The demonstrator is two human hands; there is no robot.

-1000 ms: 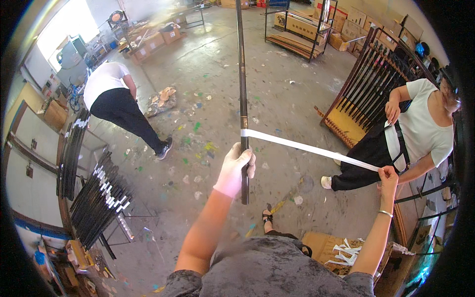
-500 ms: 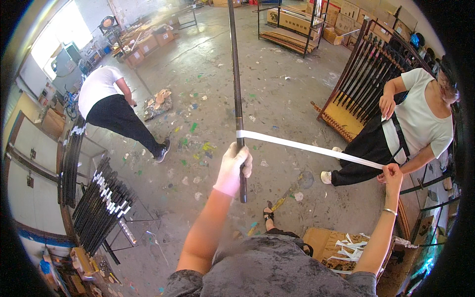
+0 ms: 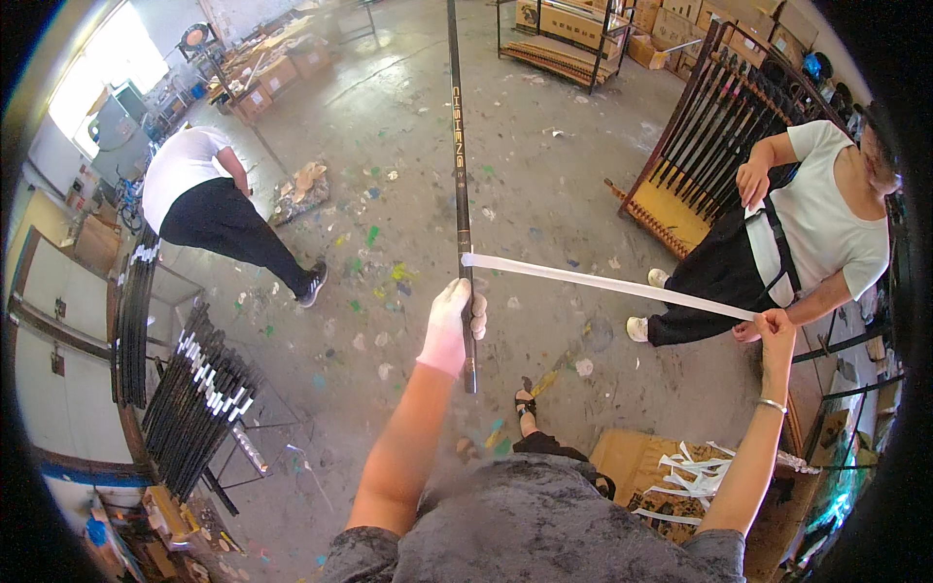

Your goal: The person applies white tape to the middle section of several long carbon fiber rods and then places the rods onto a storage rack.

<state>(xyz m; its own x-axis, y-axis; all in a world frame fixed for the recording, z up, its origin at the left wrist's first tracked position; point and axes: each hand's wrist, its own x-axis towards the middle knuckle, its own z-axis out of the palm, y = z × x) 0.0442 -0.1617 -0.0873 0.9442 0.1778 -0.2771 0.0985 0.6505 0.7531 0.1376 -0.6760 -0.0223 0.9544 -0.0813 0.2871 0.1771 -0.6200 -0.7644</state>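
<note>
My left hand (image 3: 453,325), in a white glove, is wrapped round the lower part of a long, thin black pole (image 3: 461,185), which stands nearly upright before me. Just above that grip, one end of a white tape strip (image 3: 622,286) meets the pole. From there the strip runs taut and slightly downward to the right. My bare right hand (image 3: 777,335), a bracelet on its wrist, pinches the strip's other end at arm's length. The pole's bottom end shows below my glove.
To the right stands a co-worker (image 3: 821,209) beside a rack of black poles (image 3: 714,131). Another person (image 3: 194,185) bends over at the left. Bundled black poles with white bands (image 3: 199,408) lean nearby. Tape strips (image 3: 685,476) lie on cardboard (image 3: 622,452) by my right side.
The pole has turned, bringing pale lettering on its shaft into view. The tape stays taut between pole and right hand. The bent-over person's arm has shifted slightly.
</note>
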